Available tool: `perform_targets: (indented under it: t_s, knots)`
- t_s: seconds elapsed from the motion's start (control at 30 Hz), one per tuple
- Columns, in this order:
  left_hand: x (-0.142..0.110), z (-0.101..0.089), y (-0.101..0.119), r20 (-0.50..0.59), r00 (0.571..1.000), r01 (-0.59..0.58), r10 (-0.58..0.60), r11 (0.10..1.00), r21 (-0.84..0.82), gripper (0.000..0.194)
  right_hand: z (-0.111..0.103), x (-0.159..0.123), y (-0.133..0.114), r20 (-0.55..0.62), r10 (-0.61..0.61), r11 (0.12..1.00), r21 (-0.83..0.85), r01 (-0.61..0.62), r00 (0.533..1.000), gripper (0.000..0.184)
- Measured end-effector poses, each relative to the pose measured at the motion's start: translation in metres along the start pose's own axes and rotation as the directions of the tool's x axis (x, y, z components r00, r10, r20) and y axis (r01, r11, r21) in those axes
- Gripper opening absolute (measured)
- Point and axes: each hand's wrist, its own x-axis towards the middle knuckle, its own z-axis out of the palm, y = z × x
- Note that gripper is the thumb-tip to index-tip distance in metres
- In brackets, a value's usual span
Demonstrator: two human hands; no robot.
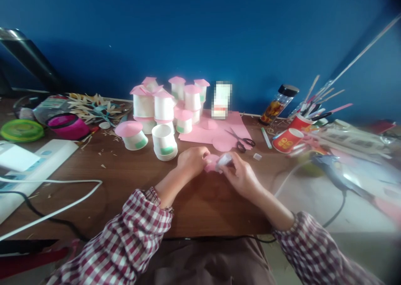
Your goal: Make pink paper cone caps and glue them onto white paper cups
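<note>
My left hand (194,160) has its fingers closed on the edge of a small pink paper piece (211,163). Against the paper's other side, my right hand (240,174) grips a short whitish translucent tube (224,161), too blurred to name closely. A small clear cap (257,156) lies to the right of that hand. Behind the hands are a pink paper disc (223,143), black-handled scissors (241,141) and pink paper sheets (194,138). A stack of white paper cups (164,141) stands just beyond my left hand; a cup with a pink cone roof (129,129) is beside it.
More pink-roofed cups (143,105) stand stacked behind. A blurred blue corded tool (335,168) lies at right, near red paper cups (288,139) and a dark-lidded bottle (278,104). A white power strip (46,168) and cables (78,199) occupy the left.
</note>
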Motion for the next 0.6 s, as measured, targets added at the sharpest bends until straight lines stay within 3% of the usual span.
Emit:
perform_targets:
  t_s: [0.33,0.6]
  knots:
    - [0.001,0.003,-0.002,-0.029,1.0,-0.003,0.003,1.0,-0.014,0.023,-0.012,-0.007,-0.007,-0.141,0.005,1.0,-0.021,-0.008,0.99,0.013]
    - [0.0,0.0,0.0,-0.022,1.0,0.004,-0.005,0.999,-0.032,0.019,0.009,-0.003,0.0,0.015,-0.089,0.985,-0.147,0.09,0.996,0.009]
